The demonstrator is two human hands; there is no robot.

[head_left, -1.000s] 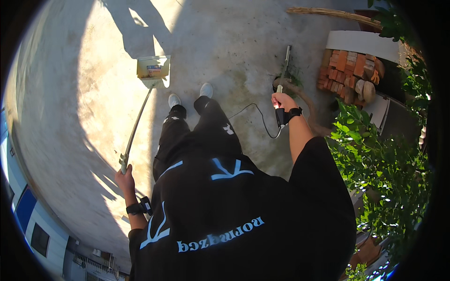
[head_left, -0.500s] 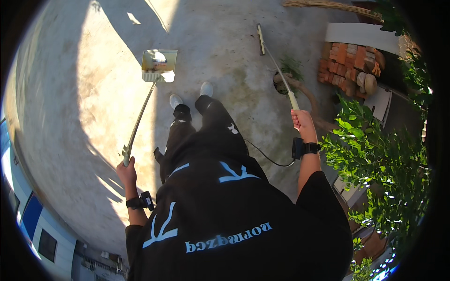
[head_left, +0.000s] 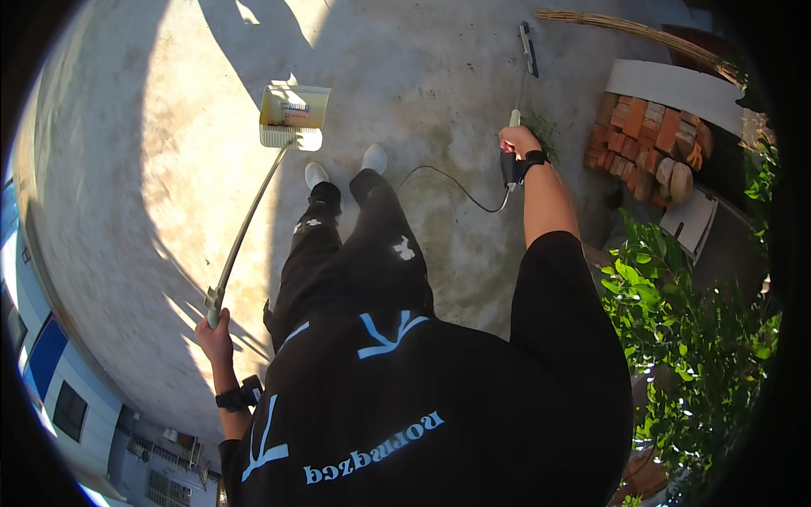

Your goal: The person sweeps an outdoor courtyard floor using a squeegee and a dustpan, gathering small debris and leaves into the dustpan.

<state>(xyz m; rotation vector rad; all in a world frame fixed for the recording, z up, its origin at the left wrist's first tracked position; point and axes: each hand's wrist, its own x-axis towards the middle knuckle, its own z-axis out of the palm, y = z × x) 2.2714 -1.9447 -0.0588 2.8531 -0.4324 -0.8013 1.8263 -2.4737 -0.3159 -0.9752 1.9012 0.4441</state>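
Observation:
My left hand (head_left: 214,340) is closed around the top end of a long dustpan handle (head_left: 247,224). The handle runs forward to a pale, open-topped dustpan (head_left: 314,107) with a comb-like ridged edge, resting on the concrete ahead of my feet. A printed label shows inside it. My right hand (head_left: 518,140) grips the pale end of a long broom handle (head_left: 514,119), arm stretched forward. At the far end of the thin shaft, the narrow broom head (head_left: 528,51) lies on the ground, well to the right of the dustpan.
Stacked red bricks (head_left: 646,127) and stones stand at the right beside a white slab (head_left: 667,89). A bundle of thin sticks (head_left: 625,25) lies at the far right. Leafy branches (head_left: 676,313) fill the near right. A black cable (head_left: 452,177) hangs from my right wrist.
My right hand has moved forward and slightly left, and the broom head has gone farther away and to the right. My left hand has shifted slightly left and nearer, still holding the dustpan handle.

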